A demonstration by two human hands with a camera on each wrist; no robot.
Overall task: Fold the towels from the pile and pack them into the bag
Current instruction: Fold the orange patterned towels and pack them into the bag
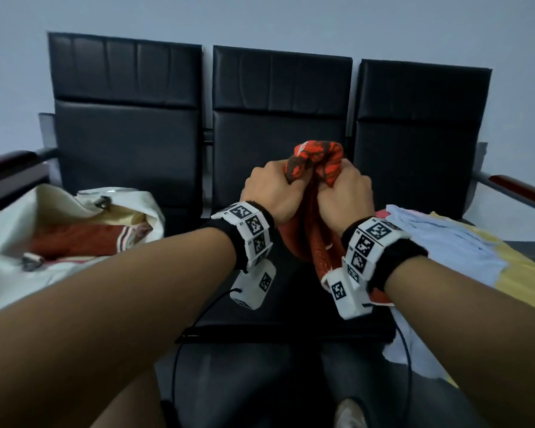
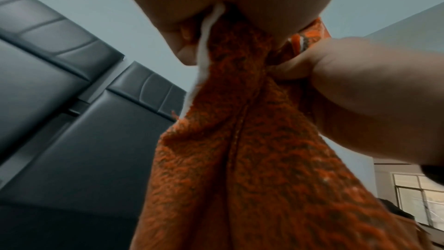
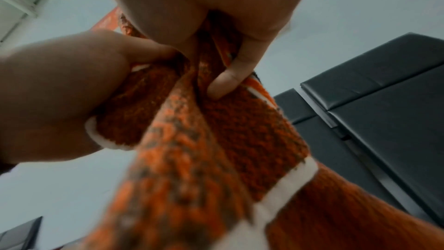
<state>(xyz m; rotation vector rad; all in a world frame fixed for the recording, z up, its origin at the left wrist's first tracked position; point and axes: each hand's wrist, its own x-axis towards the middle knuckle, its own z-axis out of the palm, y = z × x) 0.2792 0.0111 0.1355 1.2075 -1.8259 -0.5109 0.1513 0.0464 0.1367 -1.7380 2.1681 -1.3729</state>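
Observation:
An orange-red patterned towel [image 1: 317, 162] with a white edge is bunched up between both hands above the middle seat. My left hand [image 1: 272, 189] grips its top on the left, my right hand [image 1: 343, 193] grips it beside that, knuckles nearly touching. The rest of the towel [image 2: 252, 159] hangs down between my wrists; the right wrist view shows its white stripe [image 3: 295, 182]. A cream cloth bag [image 1: 22, 211] lies open on the left seat with a folded rust-red towel [image 1: 81, 239] inside. A pile of light blue and yellow towels [image 1: 451, 242] lies on the right seat.
A row of three black padded seats [image 1: 127, 140] stands against a pale wall, with wooden armrests [image 1: 525, 189] at each end. My legs in dark trousers [image 1: 260, 381] are below. Black cables [image 1: 179, 350] hang from the wrist cameras.

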